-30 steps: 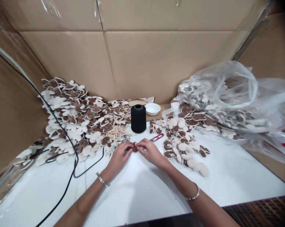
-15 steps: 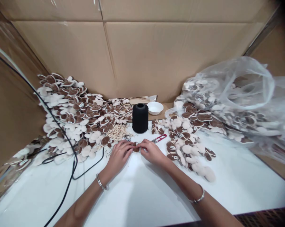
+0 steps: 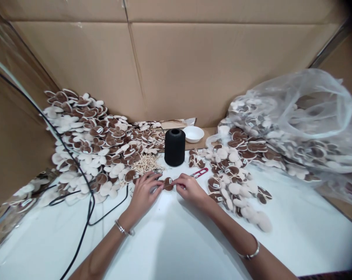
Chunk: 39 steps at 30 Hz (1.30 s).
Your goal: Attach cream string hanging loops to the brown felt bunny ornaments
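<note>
A small brown round plush piece (image 3: 168,184) with a white label lies on the white table between my two hands. My left hand (image 3: 146,190) holds its left edge between thumb and fingers. At its right edge my right hand (image 3: 190,189) is closed in a pinch, fingers curled under; whatever is in the pinch is too small to make out. Just beyond are red-handled thread snips (image 3: 199,173) and a black thread cone (image 3: 175,147). A heap of cream cords (image 3: 146,163) lies past my left fingertips.
Brown and white plush pieces (image 3: 91,136) are heaped at the left, with more of them (image 3: 235,188) at the right. A clear plastic bag (image 3: 316,105) holds others. A white bowl (image 3: 194,134) stands behind the cone. Black cable (image 3: 86,221) crosses the left side.
My hands have drawn slightly apart, so more of the brown piece and its label shows. The right fingers have shifted to its right edge. The view has tilted a little.
</note>
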Available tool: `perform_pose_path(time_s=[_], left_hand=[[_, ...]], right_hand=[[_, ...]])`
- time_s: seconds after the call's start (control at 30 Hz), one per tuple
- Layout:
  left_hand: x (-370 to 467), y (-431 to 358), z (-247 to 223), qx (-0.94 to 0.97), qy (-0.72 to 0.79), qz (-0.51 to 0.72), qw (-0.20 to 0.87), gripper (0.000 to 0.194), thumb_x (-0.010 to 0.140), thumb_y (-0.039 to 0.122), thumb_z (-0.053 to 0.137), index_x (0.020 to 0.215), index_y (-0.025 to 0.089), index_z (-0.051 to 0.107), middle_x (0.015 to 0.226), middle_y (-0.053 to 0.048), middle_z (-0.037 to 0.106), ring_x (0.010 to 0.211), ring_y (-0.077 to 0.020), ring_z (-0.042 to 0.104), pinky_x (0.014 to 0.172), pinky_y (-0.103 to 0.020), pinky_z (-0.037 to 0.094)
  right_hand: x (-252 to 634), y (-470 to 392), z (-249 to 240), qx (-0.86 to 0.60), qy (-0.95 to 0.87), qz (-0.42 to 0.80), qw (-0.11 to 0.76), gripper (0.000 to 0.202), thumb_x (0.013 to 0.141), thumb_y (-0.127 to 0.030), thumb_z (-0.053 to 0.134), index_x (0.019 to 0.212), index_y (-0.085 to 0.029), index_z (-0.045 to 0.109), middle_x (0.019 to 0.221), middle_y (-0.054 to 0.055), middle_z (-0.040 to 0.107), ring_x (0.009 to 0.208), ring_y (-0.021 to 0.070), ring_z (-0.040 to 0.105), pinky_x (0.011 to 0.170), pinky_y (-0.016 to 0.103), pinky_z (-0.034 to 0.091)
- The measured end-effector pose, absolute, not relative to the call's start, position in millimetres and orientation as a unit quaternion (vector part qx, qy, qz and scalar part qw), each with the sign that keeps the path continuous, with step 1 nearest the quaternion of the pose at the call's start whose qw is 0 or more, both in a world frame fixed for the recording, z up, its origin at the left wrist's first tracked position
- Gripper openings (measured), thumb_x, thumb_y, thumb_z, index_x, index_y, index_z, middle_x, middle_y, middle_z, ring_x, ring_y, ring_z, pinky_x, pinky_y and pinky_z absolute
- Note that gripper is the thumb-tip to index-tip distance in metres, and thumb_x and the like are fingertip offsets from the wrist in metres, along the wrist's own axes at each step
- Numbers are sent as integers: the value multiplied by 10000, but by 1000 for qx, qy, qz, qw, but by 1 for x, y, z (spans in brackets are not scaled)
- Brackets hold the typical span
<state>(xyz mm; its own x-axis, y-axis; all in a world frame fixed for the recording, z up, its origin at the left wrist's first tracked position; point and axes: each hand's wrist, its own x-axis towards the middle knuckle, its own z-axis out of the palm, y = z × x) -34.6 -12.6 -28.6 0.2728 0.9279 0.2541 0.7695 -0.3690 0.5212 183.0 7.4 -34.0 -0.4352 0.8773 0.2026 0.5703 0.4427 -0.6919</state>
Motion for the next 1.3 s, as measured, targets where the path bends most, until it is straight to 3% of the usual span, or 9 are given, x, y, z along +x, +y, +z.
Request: perform_pose_path(time_s=[0.2, 0.6, 0.77, 0.9, 1.17, 1.3], left_hand=[[-34, -10, -29, 790, 533, 258, 157, 213, 897, 336, 546, 994, 344, 735, 1313, 0, 610, 1264, -315, 402, 1006, -522, 318], [-30, -16, -20, 793, 552, 258, 32, 133, 854, 316, 612, 841, 288, 741, 1179, -13, 689, 1182, -330, 458, 913, -501, 368], [-28, -14, -21, 822, 504, 266, -4, 150, 882, 302, 592, 830, 240, 718, 1124, -40, 704, 1131, -311, 495, 883, -463, 402], [-31, -9, -25, 847, 460, 265, 24, 125, 894, 288, 593, 861, 230, 699, 1118, -32, 707, 1113, -284, 510, 905, -453, 395], [-35, 0, -29, 863, 419, 264, 97, 70, 889, 265, 606, 853, 217, 641, 1025, -26, 718, 1089, -263, 536, 927, -448, 394], [-32, 1, -30, 868, 396, 278, 113, 123, 912, 224, 557, 796, 203, 595, 907, -36, 696, 961, -223, 576, 889, -409, 418]], right_hand=[[180, 3, -29, -458, -802, 287, 253, 399, 813, -82, 500, 1092, -252, 728, 879, 44, 609, 814, 159, 597, 782, 247, 441], [178, 5, -34, -457, -810, 251, 269, 296, 841, -95, 530, 1010, -225, 736, 808, 33, 598, 738, 147, 587, 756, 246, 443], [178, 7, -37, -412, -830, 226, 300, 144, 882, -269, 613, 951, -190, 712, 961, 81, 609, 933, 201, 583, 849, 303, 463], [177, 9, -35, -355, -847, 233, 320, 108, 881, -285, 631, 911, -189, 672, 1126, 91, 607, 1061, 217, 542, 922, 341, 446], [175, 10, -30, -343, -855, 236, 311, 105, 878, -275, 639, 837, -182, 611, 985, 60, 653, 940, 201, 541, 826, 312, 451], [171, 10, -33, -362, -855, 213, 304, 82, 889, -201, 618, 818, -184, 579, 876, 47, 645, 879, 198, 525, 774, 298, 444]])
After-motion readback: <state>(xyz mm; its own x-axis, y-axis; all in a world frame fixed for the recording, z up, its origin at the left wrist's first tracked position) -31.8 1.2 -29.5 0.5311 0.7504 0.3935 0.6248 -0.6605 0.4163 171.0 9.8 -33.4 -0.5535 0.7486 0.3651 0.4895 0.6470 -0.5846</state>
